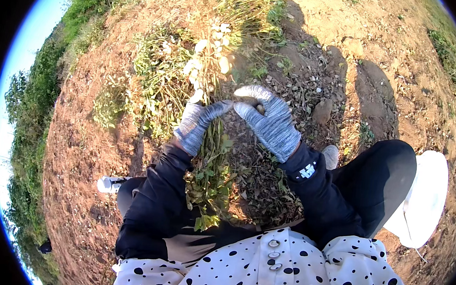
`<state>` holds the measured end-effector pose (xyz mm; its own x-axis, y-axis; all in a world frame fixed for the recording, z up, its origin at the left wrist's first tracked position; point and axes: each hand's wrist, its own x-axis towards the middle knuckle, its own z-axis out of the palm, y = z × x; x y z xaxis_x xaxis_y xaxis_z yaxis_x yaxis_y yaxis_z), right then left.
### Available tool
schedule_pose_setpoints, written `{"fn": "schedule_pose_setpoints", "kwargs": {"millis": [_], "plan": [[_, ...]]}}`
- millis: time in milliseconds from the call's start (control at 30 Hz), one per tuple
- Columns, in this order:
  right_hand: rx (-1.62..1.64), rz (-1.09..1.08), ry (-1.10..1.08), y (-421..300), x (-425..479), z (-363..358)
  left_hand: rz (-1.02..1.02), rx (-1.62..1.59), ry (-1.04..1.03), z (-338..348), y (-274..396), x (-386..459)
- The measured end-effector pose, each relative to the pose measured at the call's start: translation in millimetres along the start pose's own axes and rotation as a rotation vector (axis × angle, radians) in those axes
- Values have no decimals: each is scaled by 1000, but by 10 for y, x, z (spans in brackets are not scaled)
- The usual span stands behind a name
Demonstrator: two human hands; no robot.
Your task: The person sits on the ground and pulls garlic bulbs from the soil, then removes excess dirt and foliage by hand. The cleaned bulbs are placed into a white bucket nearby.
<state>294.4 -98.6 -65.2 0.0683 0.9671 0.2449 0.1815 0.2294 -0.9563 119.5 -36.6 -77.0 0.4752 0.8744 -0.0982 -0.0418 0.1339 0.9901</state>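
Both my hands wear grey knitted gloves. My left hand (198, 126) grips the stems of a bunch of pulled peanut plants (207, 153). Pale peanut pods (215, 49) cluster on the roots above that hand, and the leafy ends hang down toward my lap. Close to its right, my right hand (271, 122) is curled with thumb and fingertips near the left thumb. A small brownish lump, apparently a peanut pod (260, 109), shows inside its curled fingers.
More peanut plants (157, 76) lie in a heap beyond my left hand. Dry leaf litter (264, 185) covers the ground between my knees. A white container (422, 202) stands beside my right knee. A white object (108, 184) lies by my left knee. Green shrubs (39, 87) line the field's left edge.
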Motion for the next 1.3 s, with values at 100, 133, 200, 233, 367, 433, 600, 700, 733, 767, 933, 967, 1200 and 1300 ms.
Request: {"fn": "schedule_pose_setpoints", "kwargs": {"millis": [100, 133, 200, 233, 367, 433, 600, 700, 733, 767, 933, 967, 1200, 1300], "plan": [[-181, -165, 121, 110, -2, 72, -117, -578, -98, 65, -302, 57], [-232, -205, 142, 105, -1, 72, -91, -593, -147, 122, -337, 61], [-443, -289, 120, 104, 0, 36, -67, -561, -173, 186, -364, 61], [-550, -331, 108, 103, -1, 16, -68, -452, -118, 198, -363, 51], [-600, -290, 68, 178, -1, 36, -11, -136, -119, 188, -361, 6], [-415, -319, 68, 241, 20, 4, 81, 100, -93, 202, -296, -44], [446, -83, -84, 234, 19, -140, -78, -55, -135, 273, 127, -142], [950, 69, -274, 366, 15, -210, -131, -48, -114, 253, 60, -157], [1114, 106, -284, 309, 12, -181, -3, 109, -114, 216, -5, -82], [1146, 188, -237, 242, 20, -163, 24, 190, -78, 180, -33, -84], [948, 275, -214, 134, 29, -222, 134, 301, 14, 252, -23, -44], [864, 212, -287, 176, 32, -247, 131, 289, 13, 252, -25, -39], [1047, 335, -248, 175, -16, -222, 166, 363, 44, 177, -61, -21], [1098, 401, -260, 174, -32, -211, 118, 402, 34, 180, -48, -11]]}}
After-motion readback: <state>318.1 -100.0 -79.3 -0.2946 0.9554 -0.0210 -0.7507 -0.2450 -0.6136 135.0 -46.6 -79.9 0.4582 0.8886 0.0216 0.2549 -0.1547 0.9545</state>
